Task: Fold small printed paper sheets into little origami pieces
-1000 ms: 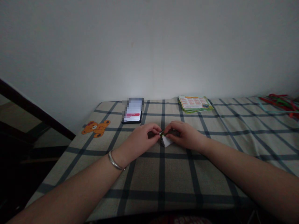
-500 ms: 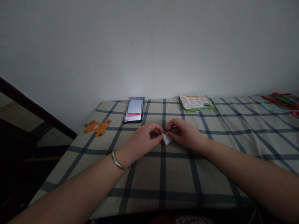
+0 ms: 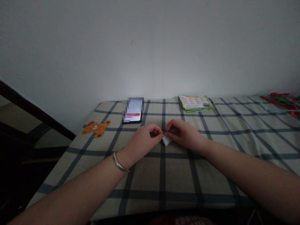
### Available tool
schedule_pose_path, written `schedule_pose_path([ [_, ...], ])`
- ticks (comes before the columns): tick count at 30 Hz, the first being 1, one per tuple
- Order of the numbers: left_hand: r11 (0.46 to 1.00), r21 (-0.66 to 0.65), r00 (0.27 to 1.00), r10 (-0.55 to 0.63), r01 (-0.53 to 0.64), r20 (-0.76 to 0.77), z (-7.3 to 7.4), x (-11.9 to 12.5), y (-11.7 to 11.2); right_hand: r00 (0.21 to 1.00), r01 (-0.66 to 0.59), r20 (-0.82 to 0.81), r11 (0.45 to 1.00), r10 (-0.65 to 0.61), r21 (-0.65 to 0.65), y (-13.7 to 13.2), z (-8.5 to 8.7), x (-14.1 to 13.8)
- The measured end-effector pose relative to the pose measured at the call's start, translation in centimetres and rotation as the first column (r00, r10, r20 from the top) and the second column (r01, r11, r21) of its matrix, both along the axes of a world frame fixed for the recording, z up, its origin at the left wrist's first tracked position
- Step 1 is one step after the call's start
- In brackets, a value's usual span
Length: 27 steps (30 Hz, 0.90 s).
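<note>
Near the middle of the checked cloth, a small piece of folded paper shows a white face and a darker upper edge. My left hand, with a silver bangle at its wrist, pinches the paper's left end between thumb and index finger. From the other side, my right hand grips it with thumb and curled fingers. The fingertips of both hands nearly meet at its top edge. Much of the paper is hidden behind my right fingers.
A phone with a lit screen lies behind my left hand. Farther back is a stack of printed leaflets. An orange bear figure is at the left of the tablecloth. Red and green strips lie at the far right, against the wall.
Both hands keep their pinch on the paper, with only slight finger movement. The whole view has shifted a little.
</note>
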<state>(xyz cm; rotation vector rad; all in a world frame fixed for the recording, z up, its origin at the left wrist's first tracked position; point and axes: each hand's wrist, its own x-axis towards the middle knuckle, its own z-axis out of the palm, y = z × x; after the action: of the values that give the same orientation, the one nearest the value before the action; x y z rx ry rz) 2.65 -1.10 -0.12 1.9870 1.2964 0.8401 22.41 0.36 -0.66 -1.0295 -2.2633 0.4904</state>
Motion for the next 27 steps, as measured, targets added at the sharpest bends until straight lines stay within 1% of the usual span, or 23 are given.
schedule_pose_path([
  [3, 1.0, 0.012, 1.0, 0.006, -0.006, -0.011, 0.2, -0.1, 0.0, 0.998, 0.048, 0.032, 0.998, -0.049, 0.033, -0.1, 0.1, 0.0],
  [6, 0.998, 0.058, 0.999, 0.024, -0.022, -0.027, 0.2, -0.4, 0.1, 0.995, 0.091, 0.038, 0.992, -0.094, 0.087, 0.1, 0.1, 0.1],
  [10, 0.992, 0.127, 0.997, 0.033, -0.025, -0.064, -0.1, -0.9, 0.3, 0.997, 0.075, -0.046, 0.981, -0.067, 0.181, 0.5, -0.1, 0.5],
  [12, 0.989, 0.147, 0.997, 0.031, -0.021, -0.071, -0.1, -1.0, 0.3, 0.993, 0.075, -0.101, 0.977, -0.055, 0.201, 0.7, -0.2, 0.7],
  [13, 0.988, 0.154, 0.997, 0.032, -0.021, -0.068, -0.1, -1.0, 0.3, 0.992, 0.072, -0.119, 0.982, -0.052, 0.176, 0.7, -0.3, 0.7],
  [15, 0.987, 0.157, 0.998, 0.032, -0.022, -0.062, 0.0, -1.0, 0.3, 0.992, 0.06, -0.116, 0.997, -0.053, 0.058, 0.7, -0.4, 0.8],
  [17, 0.988, 0.152, 0.998, 0.031, -0.022, -0.055, 0.1, -1.0, 0.2, 0.992, 0.067, -0.105, 0.996, -0.072, -0.055, 0.7, -0.5, 0.8],
  [18, 0.989, 0.148, 0.998, 0.033, -0.025, -0.05, 0.2, -1.0, 0.2, 0.99, 0.078, -0.107, 0.993, -0.087, -0.084, 0.7, -0.6, 0.8],
  [22, 0.99, 0.139, 0.999, 0.041, -0.036, -0.027, 0.3, -1.0, 0.2, 0.979, 0.112, -0.161, 0.991, -0.123, -0.077, 0.4, -0.6, 0.5],
  [27, 0.995, 0.093, 1.0, 0.027, -0.028, 0.012, 0.1, -1.0, 0.3, 0.98, 0.128, -0.148, 0.99, -0.136, -0.061, 0.4, -0.5, 0.5],
])
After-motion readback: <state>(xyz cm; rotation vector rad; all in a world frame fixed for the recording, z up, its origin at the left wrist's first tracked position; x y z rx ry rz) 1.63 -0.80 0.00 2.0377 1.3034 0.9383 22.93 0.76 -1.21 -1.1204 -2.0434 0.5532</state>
